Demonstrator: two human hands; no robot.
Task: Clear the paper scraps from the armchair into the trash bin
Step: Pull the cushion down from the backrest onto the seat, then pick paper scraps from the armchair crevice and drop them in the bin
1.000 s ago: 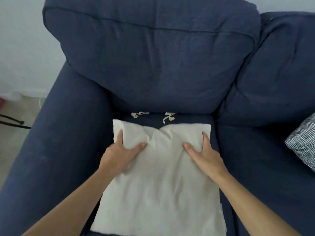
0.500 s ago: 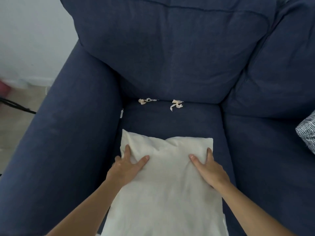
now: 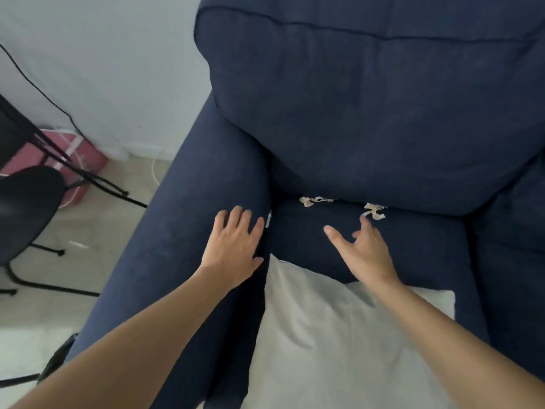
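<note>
Two whitish paper scraps lie at the back of the navy armchair's seat (image 3: 413,249), where it meets the back cushion: one scrap (image 3: 313,200) left of centre, another scrap (image 3: 375,210) to its right. A third small scrap (image 3: 268,219) pokes out of the gap beside the left armrest. My left hand (image 3: 234,246) rests flat and open on the inner side of the left armrest, close to that small scrap. My right hand (image 3: 361,250) hovers open over the seat, its fingertips just short of the right scrap. The trash bin is out of sight.
A cream pillow (image 3: 348,346) lies on the front of the seat under my right forearm. Left of the armchair on the floor are a black chair (image 3: 26,202), thin black legs and a pink box (image 3: 70,160) by the wall.
Both hands have let go of the cream pillow, which now lies nearer the seat's front. The left hand moved onto the armrest, the right hand forward toward the scraps. The view swung left.
</note>
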